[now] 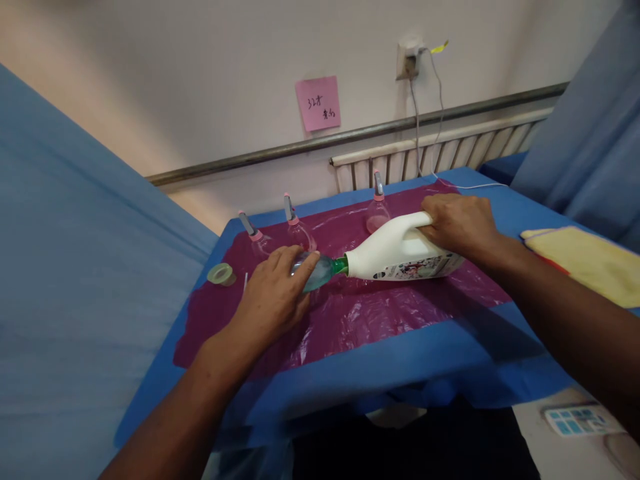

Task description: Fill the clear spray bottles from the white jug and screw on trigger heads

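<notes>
My left hand (pixel 277 287) is wrapped around a clear plastic bottle (pixel 316 273), held tilted nearly on its side. The bottle's green neck (pixel 341 265) meets the mouth of a white jug (pixel 385 257) with a printed label. By its handle, my right hand (pixel 457 223) grips the jug, which is tipped with its mouth to the left. Whether liquid passes between them I cannot tell. A pale green ring-shaped cap (pixel 221 273) lies left of my left hand. Behind the hands stand clear spray bottles (pixel 300 233) with pink collars and grey tops; one (pixel 378 217) is behind the jug.
A shiny purple plastic sheet (pixel 360 313) covers part of the blue-draped table (pixel 320 393). A yellow cloth (pixel 590 263) lies at the right. Blue curtains (pixel 90 267) hang on both sides. A white cable (pixel 440 100) runs from the wall socket (pixel 410 60) down to the table.
</notes>
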`<action>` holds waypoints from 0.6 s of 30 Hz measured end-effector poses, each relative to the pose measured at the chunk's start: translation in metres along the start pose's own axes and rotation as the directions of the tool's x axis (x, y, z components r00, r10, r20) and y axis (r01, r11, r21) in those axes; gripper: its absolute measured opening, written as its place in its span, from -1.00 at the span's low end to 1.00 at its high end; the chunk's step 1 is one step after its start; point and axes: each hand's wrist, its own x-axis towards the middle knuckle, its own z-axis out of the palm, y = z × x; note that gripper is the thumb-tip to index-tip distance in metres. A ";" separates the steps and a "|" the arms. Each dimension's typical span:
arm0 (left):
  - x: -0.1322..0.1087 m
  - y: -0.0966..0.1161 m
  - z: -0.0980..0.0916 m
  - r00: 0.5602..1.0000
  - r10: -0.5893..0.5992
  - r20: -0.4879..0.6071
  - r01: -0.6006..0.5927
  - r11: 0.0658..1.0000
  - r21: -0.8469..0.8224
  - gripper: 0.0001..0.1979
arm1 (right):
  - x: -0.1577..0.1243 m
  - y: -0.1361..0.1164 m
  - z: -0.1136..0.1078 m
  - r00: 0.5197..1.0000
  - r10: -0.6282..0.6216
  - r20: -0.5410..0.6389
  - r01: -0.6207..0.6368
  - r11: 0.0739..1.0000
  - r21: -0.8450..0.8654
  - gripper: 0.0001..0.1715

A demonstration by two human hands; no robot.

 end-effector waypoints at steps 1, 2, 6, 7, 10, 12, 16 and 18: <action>0.000 0.000 0.000 1.000 0.000 0.002 0.000 1.000 0.000 -0.34 | 0.000 0.000 0.000 1.000 0.001 -0.002 -0.001 1.000 -0.002 -0.55; 0.000 0.000 0.000 1.000 -0.002 0.004 0.002 1.000 0.001 -0.34 | 0.000 0.000 0.001 1.000 0.003 -0.004 -0.003 1.000 -0.004 -0.55; 0.000 0.000 -0.001 1.000 -0.002 0.005 0.002 1.000 0.011 -0.34 | 0.000 0.000 0.002 1.000 0.000 -0.020 0.000 1.000 -0.002 -0.53; 0.000 0.000 -0.001 1.000 0.001 0.006 -0.001 1.000 0.013 -0.33 | 0.000 0.001 0.003 1.000 -0.003 -0.024 0.003 1.000 -0.002 -0.53; 0.001 0.000 -0.001 1.000 0.004 0.016 -0.005 1.000 0.016 -0.33 | 0.000 0.000 0.003 1.000 -0.009 -0.022 0.009 1.000 -0.005 -0.52; 0.001 -0.001 -0.001 1.000 0.002 0.021 -0.003 1.000 0.017 -0.32 | 0.000 0.000 0.002 1.000 -0.012 -0.016 0.012 1.000 -0.010 -0.53; 0.001 -0.001 -0.001 1.000 0.001 0.016 -0.001 1.000 0.007 -0.33 | 0.000 0.000 0.002 0.999 -0.019 -0.029 0.019 1.000 -0.009 -0.55; 0.001 -0.001 -0.001 1.000 0.002 0.011 -0.002 1.000 -0.009 -0.33 | 0.000 0.000 0.002 0.999 -0.017 -0.031 0.017 1.000 0.000 -0.55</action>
